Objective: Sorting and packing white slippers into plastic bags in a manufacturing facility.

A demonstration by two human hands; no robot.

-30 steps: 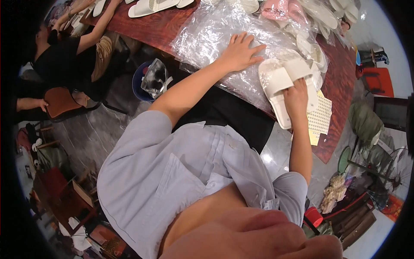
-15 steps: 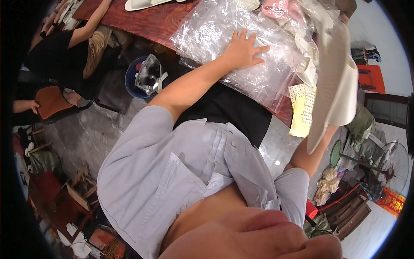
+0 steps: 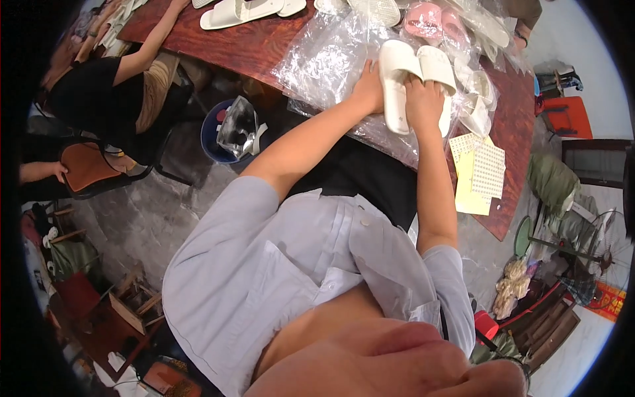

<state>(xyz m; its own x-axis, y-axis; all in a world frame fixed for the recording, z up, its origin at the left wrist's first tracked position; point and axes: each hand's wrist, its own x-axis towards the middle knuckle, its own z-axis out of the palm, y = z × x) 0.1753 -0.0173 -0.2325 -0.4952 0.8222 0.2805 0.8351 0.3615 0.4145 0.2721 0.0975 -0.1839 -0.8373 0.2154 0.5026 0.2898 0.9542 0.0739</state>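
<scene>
A pair of white slide slippers (image 3: 397,89) lies side by side over clear plastic bags (image 3: 331,49) near the table's front edge. My right hand (image 3: 424,106) is closed on the pair, its fingers at the inner edges of the two straps. Just left of the pair, my left hand (image 3: 370,87) rests on the plastic, fingers stretched out and partly hidden by the left slipper. Pink slippers (image 3: 423,21) in clear wrapping lie beyond the pair. To the right are white wrapped slippers (image 3: 477,106), and sticker sheets (image 3: 488,171) on yellow backing lie nearer me.
The reddish wooden table (image 3: 264,43) carries more white slippers (image 3: 241,12) at its far left. A blue bin (image 3: 213,135) holding plastic stands on the floor by the table. At left, a person in black (image 3: 86,83) sits near a brown-padded chair (image 3: 89,169).
My right hand has brought the white slippers from the right, close to the camera, down onto the plastic bags. My left hand has shifted slightly and is now beside them.
</scene>
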